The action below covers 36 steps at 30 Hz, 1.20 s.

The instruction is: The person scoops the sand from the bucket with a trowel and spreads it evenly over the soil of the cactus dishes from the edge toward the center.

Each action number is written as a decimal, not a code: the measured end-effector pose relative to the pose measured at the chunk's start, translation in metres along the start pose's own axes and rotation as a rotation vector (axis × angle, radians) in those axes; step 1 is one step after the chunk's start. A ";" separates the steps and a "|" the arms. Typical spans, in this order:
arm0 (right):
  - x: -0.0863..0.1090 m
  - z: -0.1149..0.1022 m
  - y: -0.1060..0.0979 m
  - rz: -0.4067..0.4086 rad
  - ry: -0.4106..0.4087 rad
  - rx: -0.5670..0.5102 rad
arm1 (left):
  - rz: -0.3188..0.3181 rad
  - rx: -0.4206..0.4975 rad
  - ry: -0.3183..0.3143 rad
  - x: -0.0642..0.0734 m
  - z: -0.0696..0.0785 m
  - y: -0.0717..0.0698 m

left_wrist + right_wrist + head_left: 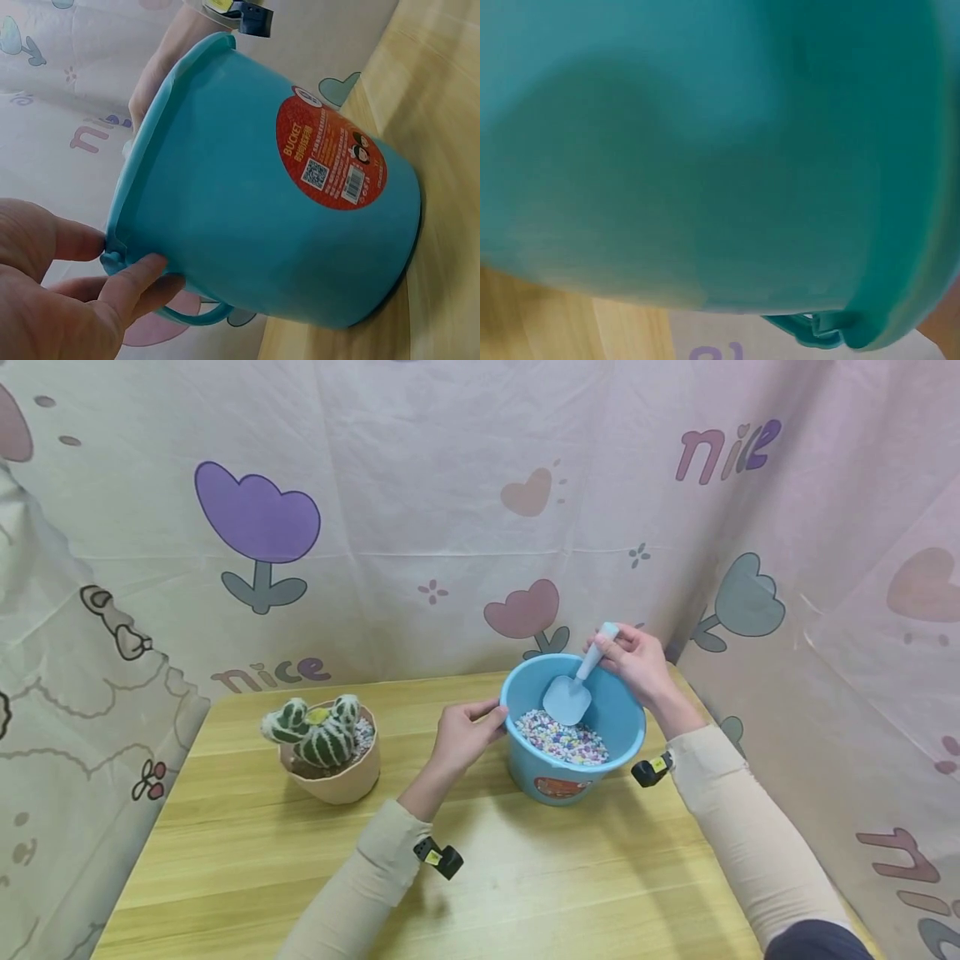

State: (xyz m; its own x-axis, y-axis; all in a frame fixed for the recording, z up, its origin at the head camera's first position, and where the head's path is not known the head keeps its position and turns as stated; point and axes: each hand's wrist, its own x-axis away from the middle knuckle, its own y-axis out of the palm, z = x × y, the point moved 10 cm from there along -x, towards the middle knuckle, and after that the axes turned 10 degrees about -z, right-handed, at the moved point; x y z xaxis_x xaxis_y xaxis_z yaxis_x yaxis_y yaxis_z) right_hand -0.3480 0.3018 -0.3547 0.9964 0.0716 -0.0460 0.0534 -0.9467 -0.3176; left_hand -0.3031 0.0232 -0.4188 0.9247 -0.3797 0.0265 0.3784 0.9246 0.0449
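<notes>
A blue plastic bucket (527, 767) stands on the table with multicoloured pebbles (558, 739) in its bottom. At its left rim, my left hand (463, 733) pinches the edge, the thumb on one side and fingers on the other, as the left wrist view shows at the handle joint. My right hand (637, 664) grips the handle of a pale blue scoop (567, 700) over the right rim. The scoop's blade points down inside the bucket, close over the pebbles. In the right wrist view the bucket's wall (705, 187) fills most of the picture and hides that hand.
To the left, a potted cactus (326, 743) with fuzzy green-and-white stems stands in a peach pot (341, 789) with some pebbles in it. The wooden table (255, 860) ends at a patterned curtain (420, 510) behind and along the right. A red sticker (330, 154) marks the bucket's front.
</notes>
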 end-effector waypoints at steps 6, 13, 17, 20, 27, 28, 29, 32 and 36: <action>-0.002 -0.004 0.011 -0.059 -0.088 0.085 | 0.002 0.007 -0.012 0.000 0.000 0.001; -0.004 0.005 0.028 -0.160 -0.068 0.103 | 0.012 0.004 -0.018 -0.001 -0.002 0.002; -0.001 0.010 0.037 -0.212 -0.036 0.100 | 0.024 0.003 -0.010 -0.001 0.000 0.003; -0.002 0.009 0.038 -0.219 -0.041 0.098 | 0.044 0.004 -0.011 0.000 0.000 0.003; -0.003 0.017 0.046 -0.242 0.034 0.080 | 0.082 -0.011 -0.001 0.003 0.001 0.003; -0.003 0.019 0.047 -0.246 0.047 0.078 | 0.087 -0.009 0.002 0.004 0.001 0.004; -0.003 0.020 0.048 -0.249 0.059 0.074 | 0.092 -0.011 0.004 0.004 0.001 0.004; -0.003 0.022 0.050 -0.251 0.082 0.063 | 0.107 -0.011 0.011 0.004 0.001 0.004; -0.004 0.021 0.051 -0.249 0.104 0.061 | 0.116 -0.016 0.018 0.005 0.002 0.006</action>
State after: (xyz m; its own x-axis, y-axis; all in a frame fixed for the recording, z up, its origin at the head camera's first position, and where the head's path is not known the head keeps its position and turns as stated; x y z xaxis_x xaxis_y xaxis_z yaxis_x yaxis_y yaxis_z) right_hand -0.3502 0.2597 -0.3906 0.9547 0.2640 0.1375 0.2966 -0.8833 -0.3631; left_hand -0.2964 0.0266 -0.4163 0.9628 -0.2699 0.0127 0.2695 0.9626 0.0266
